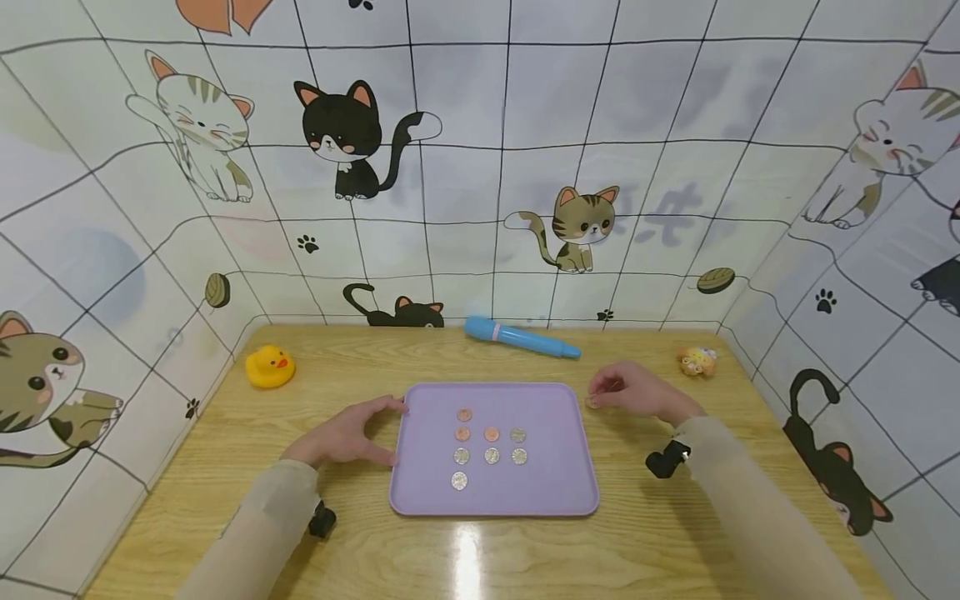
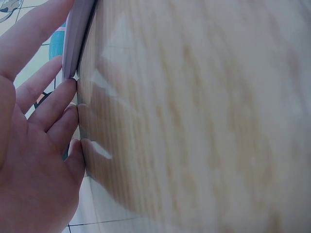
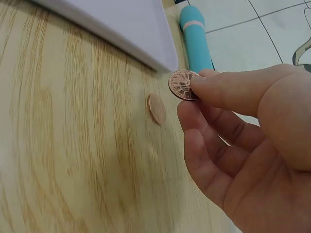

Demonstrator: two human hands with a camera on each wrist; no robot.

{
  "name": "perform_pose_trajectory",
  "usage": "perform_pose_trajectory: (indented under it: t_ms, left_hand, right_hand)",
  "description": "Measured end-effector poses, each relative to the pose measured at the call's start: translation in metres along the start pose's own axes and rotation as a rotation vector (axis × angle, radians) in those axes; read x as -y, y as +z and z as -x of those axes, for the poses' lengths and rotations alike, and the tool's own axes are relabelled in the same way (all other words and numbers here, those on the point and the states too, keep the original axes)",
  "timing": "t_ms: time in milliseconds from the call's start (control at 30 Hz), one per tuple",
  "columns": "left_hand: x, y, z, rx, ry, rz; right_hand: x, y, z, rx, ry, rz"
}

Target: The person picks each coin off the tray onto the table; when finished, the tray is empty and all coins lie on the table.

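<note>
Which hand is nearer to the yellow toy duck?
Left. The left hand is in front and to the right of the yellow toy duck; the right hand is much farther right, past the purple tray.

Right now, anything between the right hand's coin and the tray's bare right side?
Only the raised right rim of the tray. The coin is pinched by the right hand just outside it. A second coin lies on the table nearby, likely no obstacle.
</note>
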State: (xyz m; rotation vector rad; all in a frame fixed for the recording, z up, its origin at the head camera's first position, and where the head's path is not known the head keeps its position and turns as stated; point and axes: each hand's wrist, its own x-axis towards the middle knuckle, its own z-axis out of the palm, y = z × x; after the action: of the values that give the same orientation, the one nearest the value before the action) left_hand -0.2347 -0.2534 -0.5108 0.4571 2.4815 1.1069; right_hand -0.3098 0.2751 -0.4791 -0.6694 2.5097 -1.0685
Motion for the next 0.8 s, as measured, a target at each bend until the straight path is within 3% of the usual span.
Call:
perform_pose_trajectory:
  t_ms: [467, 800]
  left_hand:
    - [0.000, -0.002, 0.000, -0.005, 0.026, -0.013]
    - [-0.005, -0.001, 0.002, -0.005, 0.004, -0.002]
  right_hand:
    - [-0.021, -0.008, 0.014, -0.024, 0.038, 0.022]
    - [-0.029, -0.004, 0.011, -0.047, 0.086, 0.074]
